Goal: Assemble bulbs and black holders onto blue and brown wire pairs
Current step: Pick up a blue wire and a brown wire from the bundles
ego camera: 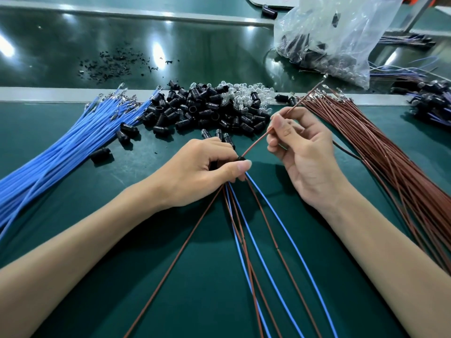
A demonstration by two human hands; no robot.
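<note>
My left hand (205,167) grips a bunch of assembled black holders (225,139) whose blue and brown wires (256,240) fan toward me. Its thumb and forefinger pinch one black holder (241,158). My right hand (300,147) pinches a single brown wire (256,142) that runs from that holder up past the fingers to a metal terminal (322,79). Beyond the hands lies a heap of loose black holders (202,111) with clear bulbs (244,93) behind it. A blue wire bundle (73,147) lies left, a brown wire bundle (390,154) right.
A clear plastic bag (341,35) with dark parts stands at the back right. Finished assemblies (432,101) pile at the far right edge. Black scraps (114,64) are strewn on the glossy belt behind the grey rail (48,93). The green mat (207,301) is under my forearms.
</note>
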